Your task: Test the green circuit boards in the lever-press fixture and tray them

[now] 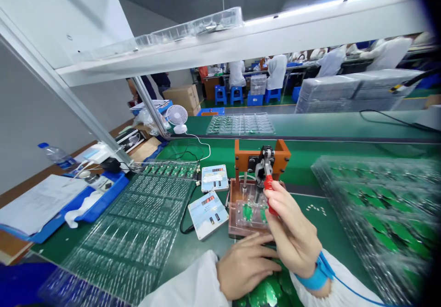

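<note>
My right hand [294, 229], with a blue wrist strap [316, 275] on it, is closed around the red handle [268, 184] of a toggle clamp. That clamp is mounted on an orange and brown press fixture [243, 149]. Under its clear plate, a small green circuit board [247, 212] shows, and a second one is partly covered by my fingers. My left hand [244, 263] lies with fingers stretched out at the fixture's front edge, above a pile of green boards [265, 294]. Two white meter boxes with red digits, one nearer [207, 217] and one farther [214, 178], sit left of the fixture.
Clear compartment trays [138, 233] cover the left side, with boards in the far row. Stacked trays of green boards [389, 206] stand at right. Small pale pieces [316, 209] lie beside the fixture. A white fan [177, 116] stands behind, below an overhead shelf [206, 45].
</note>
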### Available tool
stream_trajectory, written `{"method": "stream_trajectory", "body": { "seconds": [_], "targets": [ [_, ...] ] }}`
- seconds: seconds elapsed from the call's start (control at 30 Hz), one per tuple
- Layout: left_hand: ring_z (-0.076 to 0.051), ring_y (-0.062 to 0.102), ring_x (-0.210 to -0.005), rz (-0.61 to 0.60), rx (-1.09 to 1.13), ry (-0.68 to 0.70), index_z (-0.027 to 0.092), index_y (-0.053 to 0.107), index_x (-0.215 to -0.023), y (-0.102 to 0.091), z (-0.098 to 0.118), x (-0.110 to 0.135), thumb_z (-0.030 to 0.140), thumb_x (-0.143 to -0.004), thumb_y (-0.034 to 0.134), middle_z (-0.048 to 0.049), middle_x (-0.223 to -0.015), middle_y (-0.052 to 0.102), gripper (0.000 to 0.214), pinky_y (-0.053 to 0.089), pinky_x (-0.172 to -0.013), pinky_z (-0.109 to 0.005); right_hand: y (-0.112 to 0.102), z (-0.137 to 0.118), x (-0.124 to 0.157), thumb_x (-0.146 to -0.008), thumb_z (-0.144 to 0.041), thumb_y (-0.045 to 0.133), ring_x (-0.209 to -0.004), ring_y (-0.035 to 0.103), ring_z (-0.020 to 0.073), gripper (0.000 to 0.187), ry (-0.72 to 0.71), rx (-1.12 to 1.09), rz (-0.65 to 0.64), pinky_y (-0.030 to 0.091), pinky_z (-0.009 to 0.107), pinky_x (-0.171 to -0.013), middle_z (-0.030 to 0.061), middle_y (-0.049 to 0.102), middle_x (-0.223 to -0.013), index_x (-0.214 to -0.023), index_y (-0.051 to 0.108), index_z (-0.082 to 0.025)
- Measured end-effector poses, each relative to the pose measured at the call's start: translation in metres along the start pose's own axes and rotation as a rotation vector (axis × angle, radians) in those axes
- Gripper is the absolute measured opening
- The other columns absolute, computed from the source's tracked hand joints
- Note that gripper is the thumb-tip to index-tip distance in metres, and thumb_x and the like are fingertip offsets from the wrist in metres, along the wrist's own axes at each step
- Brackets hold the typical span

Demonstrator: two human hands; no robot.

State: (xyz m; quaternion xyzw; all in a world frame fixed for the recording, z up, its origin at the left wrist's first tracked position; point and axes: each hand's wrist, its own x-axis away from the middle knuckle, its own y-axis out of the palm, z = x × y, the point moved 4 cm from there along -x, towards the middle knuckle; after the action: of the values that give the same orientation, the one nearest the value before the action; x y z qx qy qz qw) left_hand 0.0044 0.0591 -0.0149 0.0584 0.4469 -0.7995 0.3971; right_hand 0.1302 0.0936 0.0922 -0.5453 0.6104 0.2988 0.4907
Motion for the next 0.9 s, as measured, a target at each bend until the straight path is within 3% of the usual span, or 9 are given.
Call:
{"method": "stream_trajectory", "body": {
  "seconds": [0.1,0.17,0.23,0.27,0.33,0.4,0.47,0.7,0.9],
  "targets": [
    [-0.017,0.074,-0.104,0.051,0.188,-0.093,0.016,0.076,-0.104,-0.042,-0.001,0.0,0.038,-0.108,0.05,-0.0055,-0.103,0.079,0.035,0.056,-0.099,-0.027,0.002,-0.002,0.0,-0.084,0.015,0.055,-0.145,0.052,0.0195,0.076,-0.005,-0.031,0.029,0.046,0.039,-0.123,0.0001,0.06,-0.151,-0.15,0.053,-0.022],
    [-0.014,0.075,-0.081,0.106,0.176,-0.25,0.018,0.078,-0.094,-0.077,-0.016,0.002,0.037,-0.104,0.06,-0.002,-0.086,0.079,0.028,0.059,-0.082,-0.022,0.003,-0.003,0.0,-0.083,0.016,0.056,-0.145,0.052,0.0191,0.076,-0.015,-0.041,0.032,0.045,0.038,-0.124,0.0002,0.06,-0.151,-0.15,0.053,-0.022],
    [-0.018,0.075,-0.092,0.121,-0.03,-0.409,0.021,0.078,-0.105,-0.11,-0.04,0.003,0.033,-0.1,0.065,-0.0036,-0.1,0.079,0.018,0.058,-0.09,-0.029,0.004,-0.002,0.0,-0.083,0.016,0.057,-0.145,0.052,0.0188,0.076,-0.008,-0.044,0.042,0.046,0.036,-0.123,0.0006,0.06,-0.151,-0.149,0.053,-0.022],
    [-0.023,0.07,-0.112,0.04,-0.146,-0.48,0.022,0.075,-0.119,-0.121,-0.055,0.002,0.032,-0.095,0.071,-0.0074,-0.12,0.075,0.026,0.054,-0.103,-0.037,0.004,-0.002,0.0,-0.083,0.015,0.057,-0.145,0.052,0.0186,0.076,-0.004,-0.042,0.052,0.046,0.035,-0.123,0.0008,0.061,-0.151,-0.15,0.053,-0.022],
    [-0.037,0.038,-0.15,-0.167,-0.376,-0.634,0.02,0.061,-0.143,-0.134,-0.086,0.0,0.035,-0.08,0.086,-0.0166,-0.158,0.046,0.07,0.034,-0.122,-0.053,0.005,-0.001,0.0,-0.083,0.015,0.057,-0.144,0.053,0.0186,0.076,-0.005,-0.034,0.071,0.048,0.035,-0.121,0.0019,0.062,-0.149,-0.149,0.053,-0.022],
    [-0.042,0.008,-0.158,-0.377,-0.507,-0.763,0.019,0.044,-0.157,-0.138,-0.113,-0.001,0.044,-0.071,0.092,-0.0192,-0.17,0.016,0.102,0.019,-0.127,-0.058,0.004,0.0,0.0,-0.084,0.014,0.057,-0.143,0.055,0.0199,0.074,-0.014,-0.025,0.072,0.052,0.037,-0.118,0.0034,0.065,-0.146,-0.149,0.054,-0.023],
    [-0.043,-0.003,-0.158,-0.526,-0.555,-0.832,0.019,0.033,-0.162,-0.136,-0.13,-0.003,0.053,-0.068,0.091,-0.0187,-0.172,0.003,0.116,0.014,-0.128,-0.058,0.003,0.001,0.001,-0.085,0.012,0.058,-0.141,0.057,0.0225,0.072,-0.019,-0.019,0.061,0.057,0.04,-0.113,0.005,0.068,-0.141,-0.148,0.056,-0.023],
    [-0.045,-0.004,-0.157,-0.636,-0.592,-0.822,0.021,0.027,-0.165,-0.136,-0.14,-0.008,0.069,-0.065,0.085,-0.0161,-0.173,0.002,0.125,0.013,-0.127,-0.06,-0.003,0.004,0.002,-0.087,0.008,0.058,-0.138,0.06,0.0286,0.068,0.023,-0.047,0.04,0.063,0.048,-0.104,0.006,0.072,-0.135,-0.145,0.059,-0.027],
    [-0.044,-0.004,-0.158,-0.707,-0.615,-0.812,0.02,0.025,-0.165,-0.133,-0.138,-0.011,0.071,-0.062,0.086,-0.0155,-0.172,0.001,0.13,0.015,-0.127,-0.059,-0.002,0.004,0.0,-0.085,0.01,0.058,-0.138,0.06,0.0262,0.069,0.021,-0.071,0.052,0.062,0.044,-0.107,0.0053,0.072,-0.135,-0.144,0.06,-0.025]
  ]
}}
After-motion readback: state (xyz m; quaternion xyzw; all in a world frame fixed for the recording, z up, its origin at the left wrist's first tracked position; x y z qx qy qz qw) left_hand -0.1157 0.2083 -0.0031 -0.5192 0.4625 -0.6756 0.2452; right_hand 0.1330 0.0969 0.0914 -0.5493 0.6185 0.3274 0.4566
